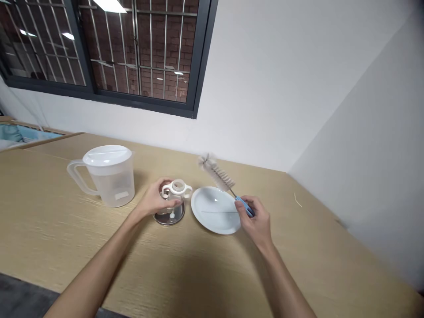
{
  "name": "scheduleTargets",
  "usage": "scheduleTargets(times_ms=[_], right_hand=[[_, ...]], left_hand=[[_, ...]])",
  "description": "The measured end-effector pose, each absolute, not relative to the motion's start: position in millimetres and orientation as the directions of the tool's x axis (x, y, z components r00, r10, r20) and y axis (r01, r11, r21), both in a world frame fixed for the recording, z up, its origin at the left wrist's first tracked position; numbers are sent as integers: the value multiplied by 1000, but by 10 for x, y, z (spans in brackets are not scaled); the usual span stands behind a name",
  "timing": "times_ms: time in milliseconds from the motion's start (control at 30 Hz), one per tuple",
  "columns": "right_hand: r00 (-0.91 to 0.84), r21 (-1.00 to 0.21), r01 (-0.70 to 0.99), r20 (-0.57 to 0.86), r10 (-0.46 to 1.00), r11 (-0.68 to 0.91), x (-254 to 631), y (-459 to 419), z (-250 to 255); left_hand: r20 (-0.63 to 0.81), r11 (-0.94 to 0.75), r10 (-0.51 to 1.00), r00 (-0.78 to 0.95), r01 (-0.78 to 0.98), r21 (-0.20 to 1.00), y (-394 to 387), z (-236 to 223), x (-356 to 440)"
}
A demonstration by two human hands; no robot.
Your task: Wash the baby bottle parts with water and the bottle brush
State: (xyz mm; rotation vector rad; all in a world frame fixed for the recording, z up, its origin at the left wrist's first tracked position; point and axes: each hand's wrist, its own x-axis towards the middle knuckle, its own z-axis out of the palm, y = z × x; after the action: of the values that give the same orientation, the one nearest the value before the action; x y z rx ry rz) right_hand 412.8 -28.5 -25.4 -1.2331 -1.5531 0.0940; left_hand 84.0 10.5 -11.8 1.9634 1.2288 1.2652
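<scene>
My left hand (pixel 158 198) is wrapped round a clear baby bottle (pixel 175 197) with a white two-handled collar and an open mouth. The bottle is over a round metal dish (pixel 169 219), in which a small white piece (pixel 172 215) lies; whether the bottle touches the dish I cannot tell. In my right hand (pixel 256 220) is a bottle brush (pixel 217 172), gripped by its blue handle, with the pale bristles pointing up and left. Below the brush, an oval white plate (pixel 208 223) sits on the table, with a thin straight line, perhaps a thin rod, across it.
Left of the bottle stands a translucent lidded pitcher (pixel 114 181), its handle facing left. A thin pale strip (pixel 297 200) lies on the right of the wooden table (pixel 149 269). A white wall and barred window (pixel 139 53) rise behind. Blue cloth (pixel 29 132) shows at far left.
</scene>
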Motion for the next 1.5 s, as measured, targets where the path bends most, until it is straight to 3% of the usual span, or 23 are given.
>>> scheduleTargets(times_ms=[100, 233, 567, 767, 967, 1133, 1500], right_hand=[[67, -600, 646, 661, 747, 472, 4114, -336, -265], [-38, -558, 659, 646, 763, 505, 4036, -384, -292], [-208, -543, 663, 527, 824, 515, 3988, -422, -228], [-250, -554, 662, 471, 846, 505, 4055, -423, -191], [-253, -609, 645, 400, 881, 462, 4099, -452, -143], [-225, -647, 647, 345, 911, 405, 4125, -486, -87], [-232, -741, 606, 185, 955, 290, 4095, -563, 70]], left_hand=[[598, -536, 794, 109, 591, 603, 178, -182, 757], [667, -567, 729, 155, 682, 462, 188, -226, 743], [736, -573, 661, 142, 730, 373, 194, -231, 729], [744, -612, 617, 256, 750, 249, 189, -199, 674], [774, -740, 511, 374, 650, 174, 228, -218, 672], [760, -733, 523, 386, 658, 170, 167, -160, 744], [816, -774, 389, 427, 632, 39, 150, -165, 825]])
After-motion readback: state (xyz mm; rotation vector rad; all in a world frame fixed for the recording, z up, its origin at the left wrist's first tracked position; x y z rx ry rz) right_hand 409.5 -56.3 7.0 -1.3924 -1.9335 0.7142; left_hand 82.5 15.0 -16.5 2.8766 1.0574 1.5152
